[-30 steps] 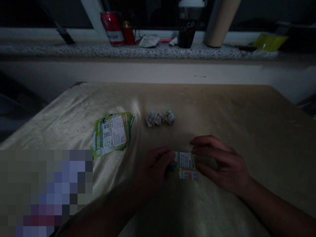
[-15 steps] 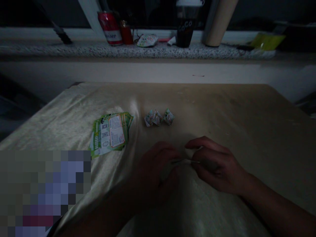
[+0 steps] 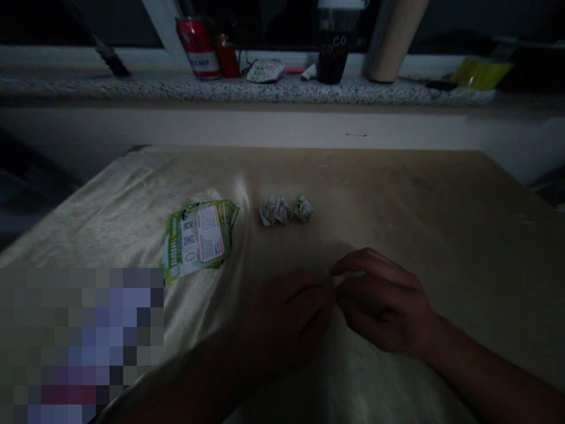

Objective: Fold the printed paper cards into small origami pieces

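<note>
My left hand (image 3: pixel 293 312) and my right hand (image 3: pixel 384 300) meet low over the middle of the table, fingertips touching or nearly so. Both are closed in a pinch, the right with its index finger lifted and bent. A small thin piece of paper, seen between them a moment ago, is now hidden by the fingers. Beyond the hands stand three small folded paper pieces (image 3: pixel 303 209), two side by side and one slightly apart at right. Left of them lies a stack of green printed leaflets (image 3: pixel 198 238).
A pale cloth (image 3: pixel 441 206) covers the table. Behind it, a speckled windowsill (image 3: pixel 154 88) holds a red can (image 3: pixel 198 50), a red lighter-like item (image 3: pixel 228 59), a dark lidded cup (image 3: pixel 333 53), a tan cylinder (image 3: pixel 395 44) and a yellow packet (image 3: pixel 481 73). A blurred patch hides the lower left.
My left hand has moved slightly right and its fingers have closed up against the right hand's fingertips. The thin paper edge between them has gone out of sight.
</note>
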Demonstrator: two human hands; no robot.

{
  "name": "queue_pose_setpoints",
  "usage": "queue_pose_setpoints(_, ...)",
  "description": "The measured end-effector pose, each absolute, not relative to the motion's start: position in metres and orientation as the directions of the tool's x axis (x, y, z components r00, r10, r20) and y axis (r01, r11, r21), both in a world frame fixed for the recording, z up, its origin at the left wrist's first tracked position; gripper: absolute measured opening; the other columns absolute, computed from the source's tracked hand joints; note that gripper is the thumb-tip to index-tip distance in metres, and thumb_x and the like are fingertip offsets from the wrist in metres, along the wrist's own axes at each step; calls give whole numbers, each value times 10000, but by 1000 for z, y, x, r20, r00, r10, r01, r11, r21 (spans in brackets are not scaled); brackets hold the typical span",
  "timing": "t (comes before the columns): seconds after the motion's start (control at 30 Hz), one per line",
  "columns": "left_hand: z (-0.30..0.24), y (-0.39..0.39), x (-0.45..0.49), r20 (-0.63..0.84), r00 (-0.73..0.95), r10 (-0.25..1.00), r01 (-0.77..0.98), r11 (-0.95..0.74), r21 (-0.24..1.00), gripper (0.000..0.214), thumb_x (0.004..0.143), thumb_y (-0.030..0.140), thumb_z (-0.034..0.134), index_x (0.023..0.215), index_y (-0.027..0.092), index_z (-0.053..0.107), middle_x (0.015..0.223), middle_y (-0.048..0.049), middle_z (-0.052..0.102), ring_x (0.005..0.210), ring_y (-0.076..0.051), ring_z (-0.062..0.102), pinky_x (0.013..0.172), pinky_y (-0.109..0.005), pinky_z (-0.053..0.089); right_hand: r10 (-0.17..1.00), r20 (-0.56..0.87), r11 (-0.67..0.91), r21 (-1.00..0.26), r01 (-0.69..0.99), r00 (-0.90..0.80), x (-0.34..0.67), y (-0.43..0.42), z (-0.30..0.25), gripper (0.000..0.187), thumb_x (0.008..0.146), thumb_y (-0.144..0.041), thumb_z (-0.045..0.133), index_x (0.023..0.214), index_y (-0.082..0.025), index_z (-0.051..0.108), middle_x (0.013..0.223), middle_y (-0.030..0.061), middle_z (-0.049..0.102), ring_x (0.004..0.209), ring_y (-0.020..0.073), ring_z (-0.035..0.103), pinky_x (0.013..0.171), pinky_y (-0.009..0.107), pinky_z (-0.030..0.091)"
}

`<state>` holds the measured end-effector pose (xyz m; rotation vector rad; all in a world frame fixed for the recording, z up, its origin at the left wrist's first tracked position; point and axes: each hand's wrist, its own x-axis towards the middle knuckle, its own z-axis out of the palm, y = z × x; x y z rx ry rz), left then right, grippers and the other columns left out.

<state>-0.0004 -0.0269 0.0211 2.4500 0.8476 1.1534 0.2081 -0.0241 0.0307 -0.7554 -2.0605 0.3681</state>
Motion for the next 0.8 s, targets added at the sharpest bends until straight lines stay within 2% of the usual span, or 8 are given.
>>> queue_pose_setpoints(0.13,24,-28,1,656,516,551,389,-833,393,117,948,105,541,943,161,643,808,-25,688,677,-129,617,633,-254,509,692,610,722,-577,383,-385,202,-28,35,123,761,-42,667,800,-159,664,910,106,723,764,200,673,673,353,554)
queue_pose_setpoints(0.23,25,-28,1,686,490,537,373,-841,392,107,931,92,566,951,149,654,813,-26,702,677,-121,633,649,-246,530,734,572,679,-638,364,-366,203,-30,36,141,763,-34,657,768,-175,647,883,81,718,752,184,676,647,318,545)
queue_pose_setpoints(0.33,28,-27,-2,702,462,542,355,-838,415,90,910,80,602,941,131,670,823,-39,715,709,-122,660,680,-235,550,781,508,621,-695,363,-363,213,-25,31,131,793,-60,675,808,-189,661,921,71,725,801,187,689,687,317,551)
queue_pose_setpoints(0.53,36,-25,-7,609,394,689,318,-724,613,94,859,67,643,896,145,682,799,-24,713,679,-98,671,629,-179,533,891,382,450,-816,363,-245,236,-14,24,86,906,-168,648,837,-211,679,879,54,746,833,193,710,747,318,553)
queue_pose_setpoints(0.63,32,-22,-5,533,315,785,268,-613,744,55,876,124,666,848,164,692,734,6,698,628,-89,648,584,-174,503,920,284,361,-883,299,-271,230,-19,24,50,935,-228,656,924,-211,701,895,57,759,824,189,713,734,313,560)
queue_pose_setpoints(0.7,26,-20,-4,418,278,865,257,-487,835,50,883,184,689,840,178,715,703,18,686,610,-92,629,574,-183,491,929,222,296,-927,232,-297,222,-23,23,73,908,-257,709,958,-204,709,848,43,754,750,167,703,648,270,554)
queue_pose_setpoints(0.8,17,-19,-2,189,273,943,205,-249,946,93,905,265,681,886,196,740,745,5,708,671,-116,647,610,-210,508,937,158,214,-965,154,-311,215,-26,21,109,896,-274,725,838,-183,718,716,20,726,614,127,657,552,224,515)
